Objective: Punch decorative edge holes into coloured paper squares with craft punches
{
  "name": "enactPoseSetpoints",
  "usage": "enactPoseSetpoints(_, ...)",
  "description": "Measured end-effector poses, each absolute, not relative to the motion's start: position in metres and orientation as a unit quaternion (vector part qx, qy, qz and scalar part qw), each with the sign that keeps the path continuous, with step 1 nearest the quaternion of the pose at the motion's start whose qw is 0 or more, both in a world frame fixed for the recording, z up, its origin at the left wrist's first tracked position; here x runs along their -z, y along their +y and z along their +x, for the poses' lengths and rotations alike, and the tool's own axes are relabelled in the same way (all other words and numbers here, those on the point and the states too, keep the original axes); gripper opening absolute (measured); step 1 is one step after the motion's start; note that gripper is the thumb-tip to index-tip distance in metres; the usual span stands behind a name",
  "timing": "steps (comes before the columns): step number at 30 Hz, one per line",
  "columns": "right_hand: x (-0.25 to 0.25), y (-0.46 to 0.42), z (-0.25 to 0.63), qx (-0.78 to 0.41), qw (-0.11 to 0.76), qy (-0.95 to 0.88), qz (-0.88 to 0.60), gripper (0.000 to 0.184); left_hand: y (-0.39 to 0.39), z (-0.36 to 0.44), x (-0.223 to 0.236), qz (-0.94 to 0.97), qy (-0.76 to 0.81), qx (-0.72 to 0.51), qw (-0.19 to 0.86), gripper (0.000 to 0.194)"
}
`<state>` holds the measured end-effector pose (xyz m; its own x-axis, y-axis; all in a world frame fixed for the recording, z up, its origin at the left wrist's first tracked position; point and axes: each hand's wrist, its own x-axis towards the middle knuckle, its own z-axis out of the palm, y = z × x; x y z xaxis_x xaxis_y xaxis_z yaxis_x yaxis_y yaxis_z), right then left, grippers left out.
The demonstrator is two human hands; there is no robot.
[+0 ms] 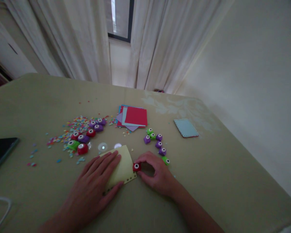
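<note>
Flat on a pale yellow square of paper (122,163) lies my left hand (98,176), fingers stretched out, pressing it to the table. A row of small punched holes runs along the paper's near edge. My right hand (155,171) pinches a small red craft punch (136,167) with an eye design between thumb and fingers. The punch sits at the paper's right edge, near its lower right corner. Just beyond my right hand stand several purple and green craft punches (159,144) in a curved line.
Further punches (82,149) in red, purple and green stand at left among colourful paper confetti (79,124). Stacked coloured paper squares (136,116) lie further back, with a light blue square (186,127) at right. A dark tablet-like device (1,152) and white cable (5,200) are at left.
</note>
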<state>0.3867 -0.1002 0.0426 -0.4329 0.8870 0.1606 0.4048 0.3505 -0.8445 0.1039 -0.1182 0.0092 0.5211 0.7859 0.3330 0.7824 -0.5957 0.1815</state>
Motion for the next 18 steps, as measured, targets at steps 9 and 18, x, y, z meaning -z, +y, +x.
enactPoseSetpoints(9, -0.0443, -0.0988, 0.3815, -0.388, 0.299, -0.764, -0.419, 0.027, -0.1179, 0.0996, -0.0047, 0.889, 0.426, -0.170, -0.007, 0.078)
enactPoseSetpoints(18, -0.0407, -0.0970, 0.3847, -0.380, 0.306, -0.766, -0.419, 0.028, -0.1178, 0.1005, -0.0074, 0.889, 0.425, -0.170, -0.006, 0.079)
